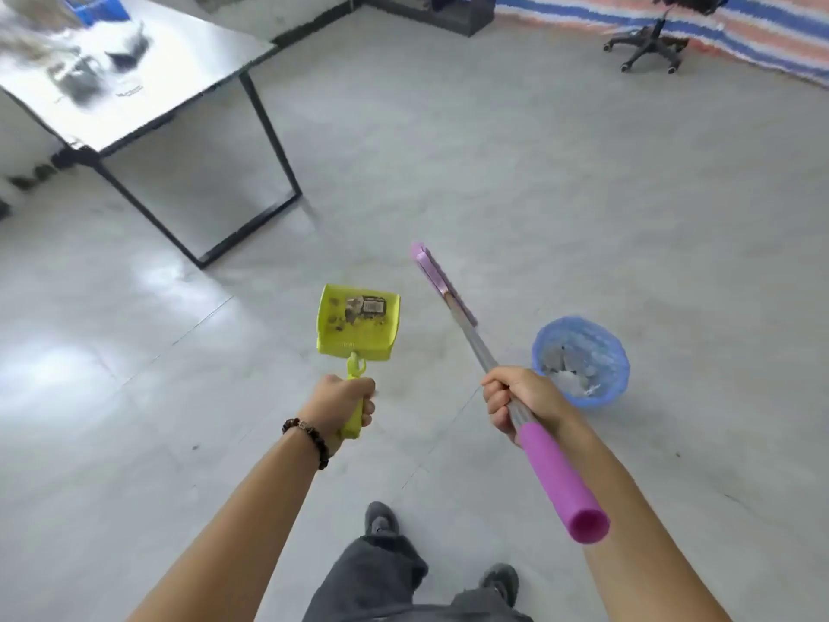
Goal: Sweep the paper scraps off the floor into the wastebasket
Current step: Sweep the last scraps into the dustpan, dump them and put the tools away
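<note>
My left hand (345,404) grips the handle of a yellow-green dustpan (356,323) held level above the floor. Paper scraps (365,307) and dark bits lie in its pan. My right hand (516,399) grips the metal shaft of a broom (466,334) just above its pink foam grip, and the pink broom head (437,273) points away, lifted off the floor. A blue-lined wastebasket (581,359) stands on the floor to the right of the broom, with crumpled paper inside.
A white table with a black frame (148,83) stands at the upper left with blurred items on top. A black office chair (650,38) sits at the far right by a striped tarp. Grey floor tiles lie all around; my feet are at the bottom.
</note>
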A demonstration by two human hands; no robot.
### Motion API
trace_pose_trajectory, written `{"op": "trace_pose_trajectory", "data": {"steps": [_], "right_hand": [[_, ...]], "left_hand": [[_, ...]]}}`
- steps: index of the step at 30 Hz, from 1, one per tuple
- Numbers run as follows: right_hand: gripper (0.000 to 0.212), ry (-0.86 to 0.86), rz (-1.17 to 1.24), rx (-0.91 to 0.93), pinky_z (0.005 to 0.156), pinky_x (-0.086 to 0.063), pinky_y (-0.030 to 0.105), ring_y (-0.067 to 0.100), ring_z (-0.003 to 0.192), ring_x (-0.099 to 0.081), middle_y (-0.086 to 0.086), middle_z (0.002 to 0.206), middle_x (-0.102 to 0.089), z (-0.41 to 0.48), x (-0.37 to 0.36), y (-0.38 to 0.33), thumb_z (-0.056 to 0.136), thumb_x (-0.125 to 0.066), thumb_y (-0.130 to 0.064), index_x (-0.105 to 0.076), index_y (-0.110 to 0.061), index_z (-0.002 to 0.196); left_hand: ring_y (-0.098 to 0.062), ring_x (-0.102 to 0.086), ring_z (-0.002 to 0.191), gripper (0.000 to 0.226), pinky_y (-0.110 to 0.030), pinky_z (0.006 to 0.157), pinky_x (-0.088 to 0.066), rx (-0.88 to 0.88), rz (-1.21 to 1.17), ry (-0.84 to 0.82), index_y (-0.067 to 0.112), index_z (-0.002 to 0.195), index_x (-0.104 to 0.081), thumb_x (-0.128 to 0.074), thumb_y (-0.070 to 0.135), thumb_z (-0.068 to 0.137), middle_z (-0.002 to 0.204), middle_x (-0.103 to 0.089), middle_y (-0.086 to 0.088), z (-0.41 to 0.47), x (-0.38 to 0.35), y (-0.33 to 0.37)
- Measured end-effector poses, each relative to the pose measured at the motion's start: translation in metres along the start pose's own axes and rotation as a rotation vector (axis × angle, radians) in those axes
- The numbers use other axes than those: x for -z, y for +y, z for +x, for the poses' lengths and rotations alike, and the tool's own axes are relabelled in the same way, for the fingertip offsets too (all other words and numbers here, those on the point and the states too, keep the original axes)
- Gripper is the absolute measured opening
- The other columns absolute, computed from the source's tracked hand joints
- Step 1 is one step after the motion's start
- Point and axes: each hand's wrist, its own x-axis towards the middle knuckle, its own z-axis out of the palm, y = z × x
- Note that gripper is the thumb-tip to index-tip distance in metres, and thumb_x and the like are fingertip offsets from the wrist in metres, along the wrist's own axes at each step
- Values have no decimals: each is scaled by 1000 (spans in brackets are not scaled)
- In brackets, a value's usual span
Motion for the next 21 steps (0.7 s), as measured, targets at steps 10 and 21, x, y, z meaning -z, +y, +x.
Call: {"op": "trace_pose_trajectory", "data": {"steps": [10, 21], "right_hand": [[34, -128, -108, -363, 28, -39, 14, 4, 30, -47, -4, 49, -47, 109, -203, 28, 95, -44, -7, -50, -10, 62], [16, -386, -278, -284, 28, -34, 14, 7, 39, -51, 2, 61, -51, 198, -451, 20, 91, -43, -4, -47, -14, 78]], "left_hand": [[-17, -39, 42, 17, -18, 39, -38, 95, -531, 140, 1, 80, -48, -47, -15, 83, 65, -41, -7, 54, 188, -11], [-14, -41, 44, 17, -20, 39, -40, 70, -784, 292, 9, 74, -48, -50, -4, 84, 65, -46, -7, 100, 394, 29]]}}
